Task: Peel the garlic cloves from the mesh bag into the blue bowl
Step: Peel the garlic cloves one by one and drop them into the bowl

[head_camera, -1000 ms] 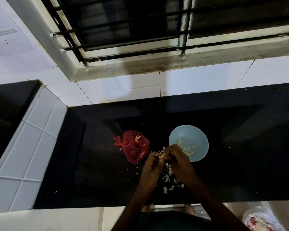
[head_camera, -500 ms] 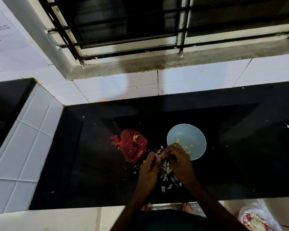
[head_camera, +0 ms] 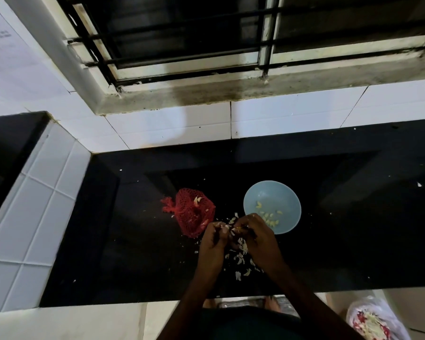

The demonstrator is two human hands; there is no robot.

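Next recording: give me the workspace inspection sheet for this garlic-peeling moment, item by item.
Surface: black countertop, glossy, specked with pale bits.
Job's things: red mesh bag lies left of the blue bowl; peeled cloves lie in the bowl.
Clutter: garlic skins scattered under and between the hands.
Grippers: left hand and right hand meet at the bowl's near-left edge, fingers curled round a pale clove.
Cables: nothing seen.
Surroundings: barred window, white wall tiles, plastic bag below the counter edge, lower right.
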